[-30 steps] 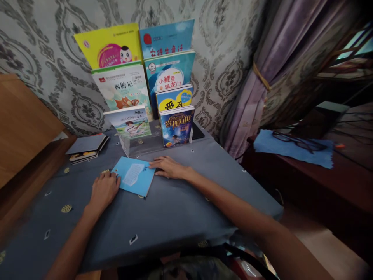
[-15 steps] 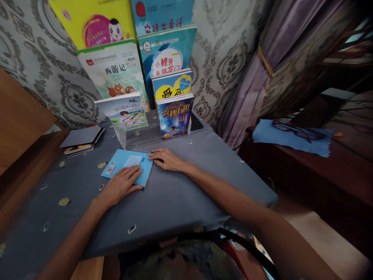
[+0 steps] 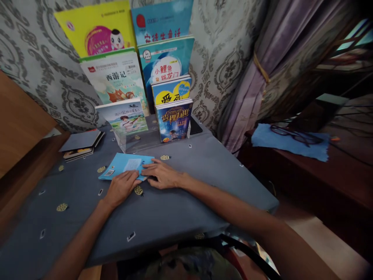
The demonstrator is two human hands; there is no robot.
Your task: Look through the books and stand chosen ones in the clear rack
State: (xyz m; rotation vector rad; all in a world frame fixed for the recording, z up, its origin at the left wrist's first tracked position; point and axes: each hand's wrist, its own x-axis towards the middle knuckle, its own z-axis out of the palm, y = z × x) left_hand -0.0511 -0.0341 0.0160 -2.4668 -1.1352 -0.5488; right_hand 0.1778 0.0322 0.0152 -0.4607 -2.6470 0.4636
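Note:
A light blue book (image 3: pixel 119 163) with a barcode and a pale text block on its cover is at the middle of the table. My left hand (image 3: pixel 122 186) grips its near edge, fingers over the cover. My right hand (image 3: pixel 161 174) holds its near right corner, fingers on top and thumb at the edge. Both hands nearly meet there. The book looks slightly tilted; its underside is hidden. Just behind it, a clear stand (image 3: pixel 121 142) supports a book with a guitar player on its cover (image 3: pixel 126 118) and a dark blue book (image 3: pixel 175 122).
Taller books, among them a yellow one (image 3: pixel 96 27) and a teal one (image 3: pixel 166 58), stand against the patterned wall covering. A small stack of books (image 3: pixel 81 144) lies at the left. Glasses (image 3: pixel 297 135) rest on a blue cloth (image 3: pixel 262 136) at the right.
My right hand has come nearer, from the book's far right corner to its near right corner. The book's near edge has shifted, uncovering a pineapple print on the tablecloth.

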